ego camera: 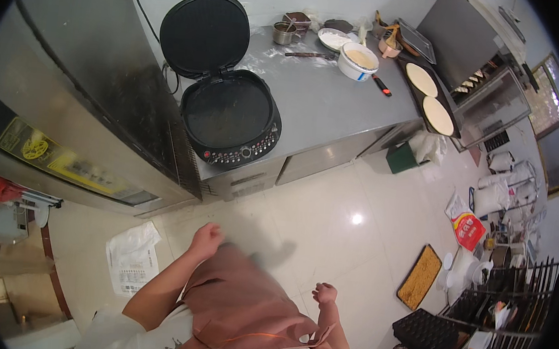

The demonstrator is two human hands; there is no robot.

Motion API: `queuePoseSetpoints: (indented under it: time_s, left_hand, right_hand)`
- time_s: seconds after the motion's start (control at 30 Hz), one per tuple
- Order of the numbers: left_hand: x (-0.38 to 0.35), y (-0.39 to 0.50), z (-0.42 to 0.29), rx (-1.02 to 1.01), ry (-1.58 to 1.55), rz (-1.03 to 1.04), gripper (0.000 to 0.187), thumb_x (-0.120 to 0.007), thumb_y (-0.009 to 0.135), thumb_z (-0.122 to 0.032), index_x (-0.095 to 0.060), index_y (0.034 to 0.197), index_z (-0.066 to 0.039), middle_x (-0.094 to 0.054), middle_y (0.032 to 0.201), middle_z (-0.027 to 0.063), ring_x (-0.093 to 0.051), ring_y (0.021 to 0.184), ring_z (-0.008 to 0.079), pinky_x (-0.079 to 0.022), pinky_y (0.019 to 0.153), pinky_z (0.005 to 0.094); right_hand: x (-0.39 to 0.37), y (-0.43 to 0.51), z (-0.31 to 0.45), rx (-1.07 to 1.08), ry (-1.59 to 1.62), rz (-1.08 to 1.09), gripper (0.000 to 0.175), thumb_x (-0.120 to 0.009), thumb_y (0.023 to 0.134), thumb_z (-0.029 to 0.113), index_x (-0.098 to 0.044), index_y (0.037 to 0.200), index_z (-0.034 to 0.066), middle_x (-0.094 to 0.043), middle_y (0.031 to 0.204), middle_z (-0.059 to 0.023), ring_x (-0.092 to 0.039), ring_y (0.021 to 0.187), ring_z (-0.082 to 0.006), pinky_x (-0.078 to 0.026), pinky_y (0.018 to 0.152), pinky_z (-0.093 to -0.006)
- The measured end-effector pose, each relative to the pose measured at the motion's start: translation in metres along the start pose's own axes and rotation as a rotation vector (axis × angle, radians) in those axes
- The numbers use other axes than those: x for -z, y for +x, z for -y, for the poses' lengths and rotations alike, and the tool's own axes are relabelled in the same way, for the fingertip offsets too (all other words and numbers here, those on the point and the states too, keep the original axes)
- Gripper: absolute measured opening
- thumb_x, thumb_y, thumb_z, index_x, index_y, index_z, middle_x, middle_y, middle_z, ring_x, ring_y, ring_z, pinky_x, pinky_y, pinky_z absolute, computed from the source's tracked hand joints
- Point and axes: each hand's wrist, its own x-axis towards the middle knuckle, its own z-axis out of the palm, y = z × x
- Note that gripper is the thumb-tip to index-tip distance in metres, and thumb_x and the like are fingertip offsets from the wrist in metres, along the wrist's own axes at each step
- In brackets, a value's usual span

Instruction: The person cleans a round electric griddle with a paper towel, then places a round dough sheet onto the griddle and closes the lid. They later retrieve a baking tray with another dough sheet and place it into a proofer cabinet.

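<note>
My left hand is loosely curled beside the brown apron, over the tiled floor, and holds nothing that I can see. On the other side of the apron, my right hand has half-bent fingers and appears to hold nothing. Beyond them, an electric griddle stands with its lid up on the steel counter. A white tub of pale batter or dough stands farther along, near a dark-bladed spatula. Two pale oval dough pieces lie on a black baking tray.
A steel cabinet rises at the left. Floor items include a white plastic sack, a green bin and a tray with a golden-brown filling. Black racks and a molded black pan stand at the right.
</note>
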Motion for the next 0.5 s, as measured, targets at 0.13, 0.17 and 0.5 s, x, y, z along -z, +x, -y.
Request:
queuePoseSetpoints:
  time_s: [0.13, 0.17, 0.5]
  left_hand:
    - [-0.027, 0.045, -0.112, -0.047, -0.005, 0.111, 0.041, -0.070, 0.094, -0.018, -0.059, 0.130, 0.000, -0.069, 0.099, 0.0079, -0.065, 0.085, 0.0143, -0.054, 0.075, 0.0303]
    - [-0.033, 0.059, -0.133, -0.075, -0.013, 0.129, 0.042, -0.070, 0.094, -0.018, -0.059, 0.130, -0.001, -0.068, 0.100, 0.0078, -0.065, 0.084, 0.0144, -0.054, 0.075, 0.0303]
    - [-0.106, 0.233, -0.270, -0.250, -0.142, 0.114, 0.040, -0.069, 0.092, -0.018, -0.061, 0.128, -0.001, -0.072, 0.101, 0.0125, -0.069, 0.084, 0.0213, -0.056, 0.077, 0.0350]
  right_hand:
    - [-0.009, 0.015, 0.096, 0.118, 0.064, 0.065, 0.053, -0.069, 0.089, 0.010, -0.052, 0.136, -0.0066, -0.069, 0.104, -0.0152, -0.071, 0.079, -0.0239, -0.054, 0.059, -0.0335]
    - [-0.015, 0.019, 0.117, 0.141, 0.044, 0.065, 0.053, -0.069, 0.089, 0.010, -0.052, 0.136, -0.0070, -0.069, 0.102, -0.0154, -0.071, 0.078, -0.0233, -0.054, 0.058, -0.0331]
    - [-0.021, 0.070, 0.298, 0.138, -0.353, 0.082, 0.058, -0.071, 0.088, 0.011, -0.050, 0.138, -0.0074, -0.071, 0.103, -0.0175, -0.071, 0.076, -0.0204, -0.055, 0.056, -0.0316]
